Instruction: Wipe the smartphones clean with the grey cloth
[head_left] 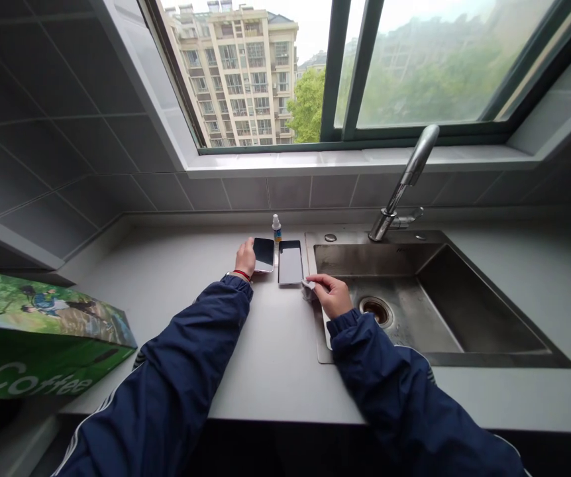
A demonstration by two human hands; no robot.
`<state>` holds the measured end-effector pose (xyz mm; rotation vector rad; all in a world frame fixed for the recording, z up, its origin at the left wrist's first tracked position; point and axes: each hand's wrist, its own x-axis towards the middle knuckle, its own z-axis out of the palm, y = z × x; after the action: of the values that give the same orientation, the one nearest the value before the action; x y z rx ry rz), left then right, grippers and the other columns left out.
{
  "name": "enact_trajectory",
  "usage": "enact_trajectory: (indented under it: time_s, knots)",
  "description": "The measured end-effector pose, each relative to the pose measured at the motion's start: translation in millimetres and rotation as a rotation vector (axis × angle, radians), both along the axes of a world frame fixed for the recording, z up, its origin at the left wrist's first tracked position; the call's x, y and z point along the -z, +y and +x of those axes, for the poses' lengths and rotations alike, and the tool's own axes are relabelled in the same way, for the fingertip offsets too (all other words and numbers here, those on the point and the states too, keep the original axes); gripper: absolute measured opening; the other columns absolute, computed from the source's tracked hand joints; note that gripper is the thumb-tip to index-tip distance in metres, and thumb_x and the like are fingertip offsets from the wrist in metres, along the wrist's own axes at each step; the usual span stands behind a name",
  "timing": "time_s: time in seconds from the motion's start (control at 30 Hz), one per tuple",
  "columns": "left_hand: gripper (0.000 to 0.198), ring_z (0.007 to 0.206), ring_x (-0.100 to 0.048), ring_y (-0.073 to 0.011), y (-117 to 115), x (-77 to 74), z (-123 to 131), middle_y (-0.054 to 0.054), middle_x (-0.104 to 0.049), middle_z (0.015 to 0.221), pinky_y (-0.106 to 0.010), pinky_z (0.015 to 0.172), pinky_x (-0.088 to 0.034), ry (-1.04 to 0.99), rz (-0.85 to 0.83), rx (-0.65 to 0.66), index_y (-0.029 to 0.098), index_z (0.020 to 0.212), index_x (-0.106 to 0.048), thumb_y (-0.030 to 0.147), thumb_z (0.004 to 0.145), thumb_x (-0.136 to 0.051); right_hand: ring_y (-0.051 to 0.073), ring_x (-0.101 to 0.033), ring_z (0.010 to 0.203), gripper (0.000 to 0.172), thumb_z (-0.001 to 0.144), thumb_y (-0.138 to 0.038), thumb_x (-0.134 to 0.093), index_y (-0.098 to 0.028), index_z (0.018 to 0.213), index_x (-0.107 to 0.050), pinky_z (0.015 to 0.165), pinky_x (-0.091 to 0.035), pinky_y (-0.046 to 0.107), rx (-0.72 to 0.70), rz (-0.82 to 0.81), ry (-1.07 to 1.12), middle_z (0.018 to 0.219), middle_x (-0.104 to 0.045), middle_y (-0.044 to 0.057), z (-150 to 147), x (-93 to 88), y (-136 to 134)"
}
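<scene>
My left hand point(246, 256) grips the left edge of a smartphone point(264, 254) with a dark, glossy screen; some of its fingers are hidden. Just to the right, a second smartphone point(290, 264) lies face up on the counter, its screen reflecting pale light. Between thumb and fingers, my right hand point(334, 295) pinches a small crumpled whitish cloth or wipe point(309, 289) by that phone's lower right corner, near the sink's left rim. Behind the phones stands a small bottle point(276, 229) with a white cap and a blue label.
A steel sink point(439, 359) with a chrome faucet point(399, 185) is set in the pale counter point(270, 371) to the right. At the left stands a green printed box point(47, 344) reading "Coffee". A sliding window point(348, 86) rises behind the counter.
</scene>
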<state>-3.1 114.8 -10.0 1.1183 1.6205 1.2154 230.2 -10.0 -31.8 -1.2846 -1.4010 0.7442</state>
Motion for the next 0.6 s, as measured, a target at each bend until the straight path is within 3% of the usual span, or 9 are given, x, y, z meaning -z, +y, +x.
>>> enact_trajectory:
  time_s: [0.13, 0.43, 0.6]
  knots:
    - [0.045, 0.126, -0.053, -0.0353, 4, -0.2, -4, -0.019, -0.063, 0.129, -0.047, 0.106, -0.037, 0.287, 0.024, -0.060, 0.017, 0.115, -0.061, 0.051, 0.094, -0.041, 0.021, -0.070, 0.077, 0.025, 0.079, -0.028, -0.058, -0.019, 0.090, -0.079, 0.072, -0.053, 0.031, -0.006, -0.003, 0.001, 0.085, -0.078, 0.005, 0, 2.2, 2]
    - [0.056, 0.113, -0.062, -0.0345, -9, -2.4, -10, -0.019, -0.070, 0.107, -0.045, 0.099, -0.042, 0.611, -0.013, 0.026, 0.017, 0.133, -0.051, 0.051, 0.089, -0.052, 0.020, -0.069, 0.073, 0.026, 0.078, -0.028, -0.058, -0.018, 0.090, -0.079, 0.068, -0.053, 0.029, -0.003, 0.002, 0.016, 0.081, -0.077, 0.004, 0, 3.4, 2]
    - [0.062, 0.116, -0.058, -0.0392, -31, -15.6, -2, -0.025, -0.053, 0.134, -0.051, 0.100, -0.041, 0.701, 0.031, 0.044, 0.017, 0.135, -0.051, 0.050, 0.084, -0.058, 0.020, -0.069, 0.071, 0.025, 0.079, -0.028, -0.058, -0.018, 0.090, -0.079, 0.068, -0.054, 0.030, 0.009, 0.018, 0.033, 0.081, -0.077, 0.005, 1, 2.4, 3]
